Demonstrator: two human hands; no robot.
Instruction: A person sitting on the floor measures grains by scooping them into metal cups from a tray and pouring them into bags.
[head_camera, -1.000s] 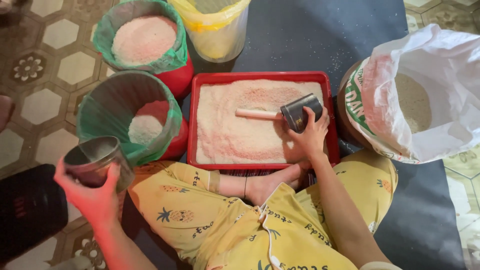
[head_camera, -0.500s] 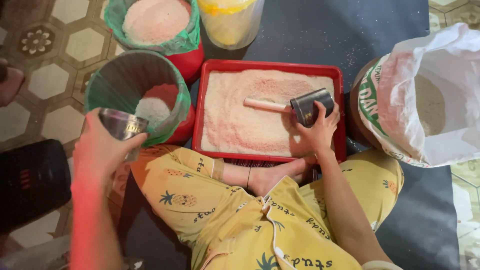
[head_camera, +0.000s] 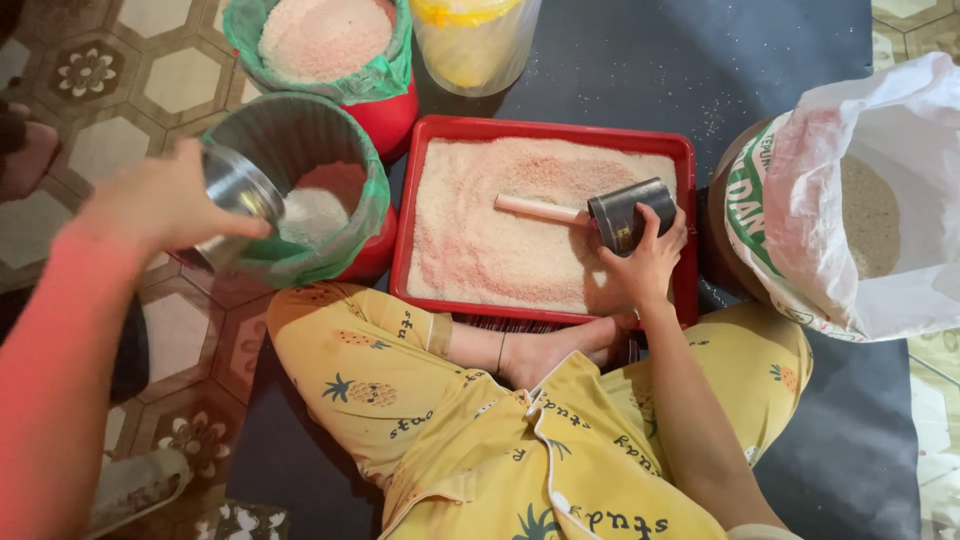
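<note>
The left hand (head_camera: 165, 205) has its fingers clamped around a small metal cup (head_camera: 232, 205), tilted over the rim of a red bucket lined with a green bag (head_camera: 300, 190); pale grain lies at the bottom of that bucket, just under the cup's mouth. The right hand (head_camera: 645, 262) rests in the right part of a red rectangular tray (head_camera: 545, 128), its fingers closed on a dark metal scoop (head_camera: 625, 212) whose pale wooden handle (head_camera: 535, 208) points left across the grain. The tray is filled with a layer of pinkish-white grain and lies on a dark mat (head_camera: 650, 60) spread over the patterned tile floor (head_camera: 120, 100).

Counted: two metal cups, one in each hand; two red buckets with green liners, the second one (head_camera: 325, 40) at the top edge of the view heaped full of grain and just beside the first; one clear plastic tub with a yellow band (head_camera: 475, 40) at the mat's far edge, touching the second bucket's side; one tray; one open white sack (head_camera: 850, 200) at the mat's right edge, just right of the tray, with brownish grain inside.

The person sits cross-legged in yellow patterned clothes (head_camera: 520, 440), a bare foot (head_camera: 560, 350) just beside the tray's near edge
</note>
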